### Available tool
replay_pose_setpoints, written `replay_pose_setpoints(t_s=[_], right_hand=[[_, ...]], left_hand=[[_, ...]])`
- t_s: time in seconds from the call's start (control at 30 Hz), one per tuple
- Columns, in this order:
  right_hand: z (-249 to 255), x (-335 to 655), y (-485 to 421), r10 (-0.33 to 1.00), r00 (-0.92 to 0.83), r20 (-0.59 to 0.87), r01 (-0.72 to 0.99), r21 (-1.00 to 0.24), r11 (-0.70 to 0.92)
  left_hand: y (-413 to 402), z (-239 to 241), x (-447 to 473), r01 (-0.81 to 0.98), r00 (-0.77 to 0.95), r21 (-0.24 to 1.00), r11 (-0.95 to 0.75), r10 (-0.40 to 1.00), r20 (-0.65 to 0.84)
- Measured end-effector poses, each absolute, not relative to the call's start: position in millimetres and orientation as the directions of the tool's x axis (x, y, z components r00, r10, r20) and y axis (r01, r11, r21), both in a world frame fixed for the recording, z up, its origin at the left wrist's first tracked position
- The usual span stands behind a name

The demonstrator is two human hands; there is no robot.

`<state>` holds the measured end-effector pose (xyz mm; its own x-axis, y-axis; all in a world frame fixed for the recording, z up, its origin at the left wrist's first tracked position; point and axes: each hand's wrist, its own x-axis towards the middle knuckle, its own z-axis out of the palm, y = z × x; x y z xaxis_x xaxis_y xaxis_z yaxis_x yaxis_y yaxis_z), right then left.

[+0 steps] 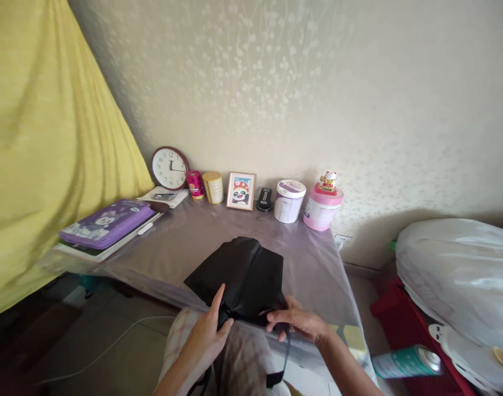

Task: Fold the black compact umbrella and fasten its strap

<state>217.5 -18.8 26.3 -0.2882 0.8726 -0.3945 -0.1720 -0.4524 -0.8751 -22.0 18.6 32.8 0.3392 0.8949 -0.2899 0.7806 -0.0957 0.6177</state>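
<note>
A black fabric item with dangling straps (245,275) rests folded on the near part of the table, its flaps spread and a ridge running down its middle. I cannot make out its exact kind. My left hand (210,330) grips its near left edge, thumb and fingers around the cloth. On the near right edge, my right hand (295,319) pinches the fabric, with some fingertips hidden by it. A thin black strap (286,352) hangs below that hand and ends in a wider tab.
The table (317,275) has a clear plastic cover. Along the wall stand a round clock (170,166), a framed panda picture (240,191), a white-purple tub (289,202) and a pink tub (322,208). At left lies a purple case (107,223); at right, a spray can (408,362).
</note>
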Motion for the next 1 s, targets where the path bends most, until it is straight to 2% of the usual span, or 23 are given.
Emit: replay_pose_setpoints(t_s=[0.1,0.2,0.27,0.33,0.4,0.47,0.53,0.63,0.73,0.87,1.0], right_hand=[[25.1,249.1,-28.7,0.904,-0.188,-0.385,-0.126,-0.903,-0.411],[22.0,279.0,-29.5,0.913,-0.006,-0.407,0.028,-0.913,-0.407],[23.2,288.9,-24.7,0.935,0.179,-0.306,0.176,-0.925,-0.337],[27.8,285.6,-16.8,0.944,0.310,-0.115,0.294,-0.932,-0.210],[32.9,269.1,-6.5,0.951,0.308,0.008,0.327,-0.940,-0.098],[35.1,244.0,5.1,0.974,0.226,0.016,0.291,-0.955,-0.051],[32.3,216.8,17.1,0.982,0.183,0.050,0.330,-0.944,-0.013],[20.8,183.5,33.3,0.972,0.204,0.118,0.417,-0.909,0.023],[7.7,164.7,45.6,0.945,0.281,0.167,0.499,-0.866,0.005],[-0.7,156.1,58.1,0.914,0.366,0.177,0.567,-0.821,-0.068],[0.3,152.7,68.4,0.892,0.400,0.208,0.724,-0.669,-0.168]], left_hand=[[17.2,24.0,-22.5,0.784,0.335,0.614,-0.097,0.897,-0.287],[15.0,18.0,-21.9,0.772,0.333,0.629,-0.098,0.904,-0.269],[13.4,16.0,-20.8,0.770,0.333,0.628,-0.109,0.909,-0.250],[11.4,15.7,-18.7,0.780,0.320,0.617,-0.109,0.916,-0.243],[8.9,16.4,-15.8,0.783,0.307,0.615,-0.099,0.920,-0.243],[5.8,16.8,-12.5,0.779,0.296,0.621,-0.090,0.925,-0.238],[2.7,16.4,-9.6,0.770,0.293,0.631,-0.092,0.930,-0.223],[-1.2,14.3,-6.7,0.750,0.315,0.651,-0.117,0.928,-0.197],[-4.1,11.8,-4.5,0.750,0.348,0.643,-0.152,0.918,-0.189],[-5.9,7.1,1.4,0.798,0.335,0.590,-0.122,0.904,-0.266],[-4.6,1.4,9.5,0.850,0.296,0.522,-0.069,0.882,-0.366]])
